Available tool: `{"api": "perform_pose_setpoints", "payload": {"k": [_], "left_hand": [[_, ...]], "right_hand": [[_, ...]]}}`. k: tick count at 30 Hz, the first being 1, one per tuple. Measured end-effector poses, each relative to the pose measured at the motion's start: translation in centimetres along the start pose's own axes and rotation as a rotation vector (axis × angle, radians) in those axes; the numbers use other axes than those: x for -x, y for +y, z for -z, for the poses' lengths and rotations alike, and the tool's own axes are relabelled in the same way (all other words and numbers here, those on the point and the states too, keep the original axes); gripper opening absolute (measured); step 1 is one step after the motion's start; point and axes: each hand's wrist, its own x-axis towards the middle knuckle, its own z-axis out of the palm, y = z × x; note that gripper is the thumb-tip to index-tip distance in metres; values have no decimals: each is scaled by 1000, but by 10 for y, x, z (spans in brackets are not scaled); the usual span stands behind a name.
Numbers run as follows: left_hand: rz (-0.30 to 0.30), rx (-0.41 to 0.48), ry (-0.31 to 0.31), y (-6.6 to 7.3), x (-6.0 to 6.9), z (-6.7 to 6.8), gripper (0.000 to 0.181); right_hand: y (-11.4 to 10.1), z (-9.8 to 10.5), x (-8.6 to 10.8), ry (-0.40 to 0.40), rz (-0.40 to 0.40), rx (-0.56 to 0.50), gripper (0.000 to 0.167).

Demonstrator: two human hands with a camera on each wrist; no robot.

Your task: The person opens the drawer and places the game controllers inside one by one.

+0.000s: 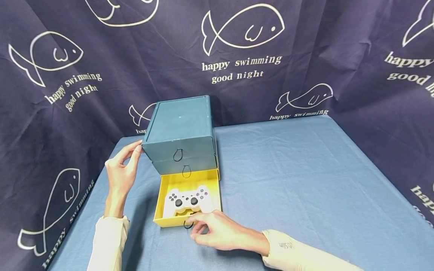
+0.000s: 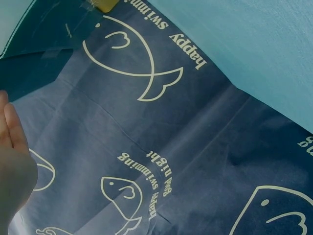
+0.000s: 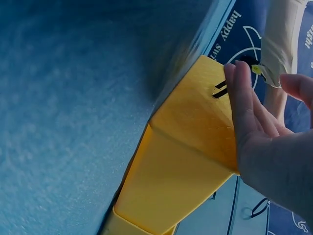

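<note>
A teal box of stacked drawers (image 1: 179,120) stands at the back left of the table. Its bottom yellow drawer (image 1: 159,203) is pulled out, and a white game controller (image 1: 187,200) lies inside, sticks facing up. My left hand (image 1: 123,169) touches the box's left front corner with its fingertips. In the left wrist view, part of the left hand (image 2: 14,166) shows beside the teal side. By the yellow front panel and its black loop pull (image 1: 188,225) is my right hand (image 1: 222,230). The right wrist view shows this hand's fingers (image 3: 239,98) fairly straight at the loop, the thumb apart.
Two closed teal drawers above carry black loop pulls (image 1: 178,155). A blue cloth (image 1: 288,188) covers the table, extending right of the box. Dark blue fabric (image 1: 244,90) with white fish drawings hangs behind and at the sides.
</note>
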Motion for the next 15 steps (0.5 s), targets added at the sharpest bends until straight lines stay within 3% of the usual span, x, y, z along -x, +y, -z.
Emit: {"api": "perform_pose_setpoints", "payload": {"k": [5, 10, 15], "left_hand": [[8, 3, 10, 0, 0, -2, 22], [12, 3, 20, 9, -1, -3, 22], [-7, -2, -1, 0, 0, 0, 22]], "right_hand": [[1, 0, -2, -31, -2, 56, 35], [3, 0, -4, -60, -11, 102, 35], [4, 0, -5, -78, -8, 122, 34]]}}
